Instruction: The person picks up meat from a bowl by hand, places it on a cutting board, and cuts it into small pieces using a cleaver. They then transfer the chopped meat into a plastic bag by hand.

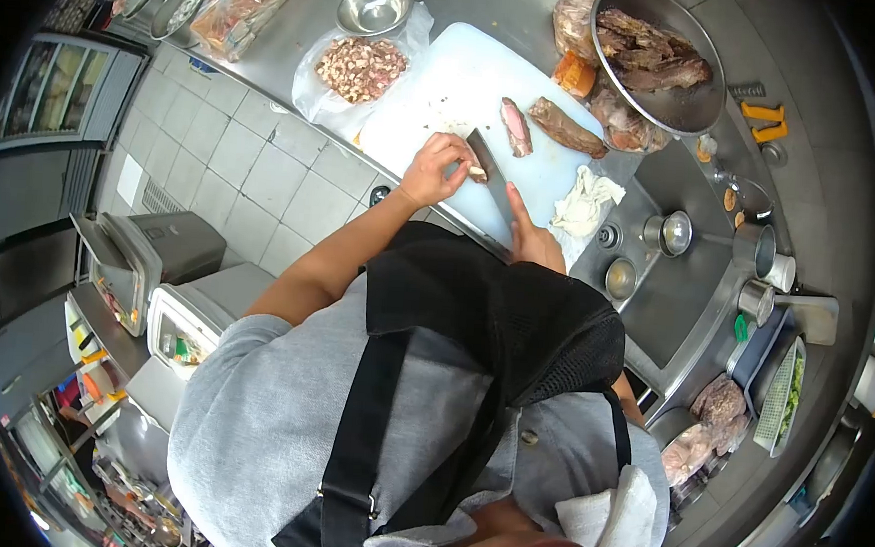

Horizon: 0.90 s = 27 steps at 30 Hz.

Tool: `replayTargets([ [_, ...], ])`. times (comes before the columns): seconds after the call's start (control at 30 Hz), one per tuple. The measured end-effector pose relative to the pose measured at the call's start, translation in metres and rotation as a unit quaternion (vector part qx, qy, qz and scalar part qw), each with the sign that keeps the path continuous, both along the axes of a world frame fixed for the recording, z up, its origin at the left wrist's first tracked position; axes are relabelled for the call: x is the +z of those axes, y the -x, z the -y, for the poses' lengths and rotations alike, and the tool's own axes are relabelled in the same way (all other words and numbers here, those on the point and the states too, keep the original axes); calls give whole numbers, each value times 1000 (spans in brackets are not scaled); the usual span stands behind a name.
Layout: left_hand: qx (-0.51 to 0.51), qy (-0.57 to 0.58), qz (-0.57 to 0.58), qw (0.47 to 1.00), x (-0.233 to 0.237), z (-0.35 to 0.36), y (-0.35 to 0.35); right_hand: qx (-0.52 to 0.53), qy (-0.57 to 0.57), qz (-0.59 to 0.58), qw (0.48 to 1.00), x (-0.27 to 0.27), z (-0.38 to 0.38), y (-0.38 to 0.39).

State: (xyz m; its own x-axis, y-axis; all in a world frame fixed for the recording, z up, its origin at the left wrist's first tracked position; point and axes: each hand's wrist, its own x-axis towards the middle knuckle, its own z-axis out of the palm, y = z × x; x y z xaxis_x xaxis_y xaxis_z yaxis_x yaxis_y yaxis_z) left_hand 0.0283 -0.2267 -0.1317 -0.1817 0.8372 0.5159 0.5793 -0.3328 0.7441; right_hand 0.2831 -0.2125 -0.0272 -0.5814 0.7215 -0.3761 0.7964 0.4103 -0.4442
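On the white cutting board [439, 83], my right hand [537, 241] grips the handle end of a knife [490, 183], with the index finger along its blade. My left hand [438, 169] is closed beside the blade, its fingertips on a small piece of meat [478, 174]. To the right of the knife lie a sliced meat piece [515, 128] with a pink cut face and a longer brown piece of meat [567, 127]. Diced meat [362, 68] is heaped on a plastic bag at the board's left.
A metal bowl of cooked meat [704, 99] stands at the upper right, near bagged meat. An empty metal bowl [375, 7] is behind the diced meat. A white cloth [587, 200] lies at the board's right edge, beside the sink [656, 307].
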Motion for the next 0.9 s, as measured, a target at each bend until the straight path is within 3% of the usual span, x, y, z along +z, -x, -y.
replayTargets([
  [0.17, -12, -13, -16, 1000, 3, -2, 4, 12, -52, -27, 998, 22, -8, 10],
  [0.53, -21, -7, -20, 1000, 1, -4, 6, 30, 7, 27, 999, 50, -6, 6],
  [0.77, -4, -11, -2, 1000, -3, -5, 5, 61, -25, 15, 998, 9, -27, 35],
  [0.9, -1, 10, -6, 1000, -1, -3, 2, 65, -16, 9, 998, 24, -24, 27],
])
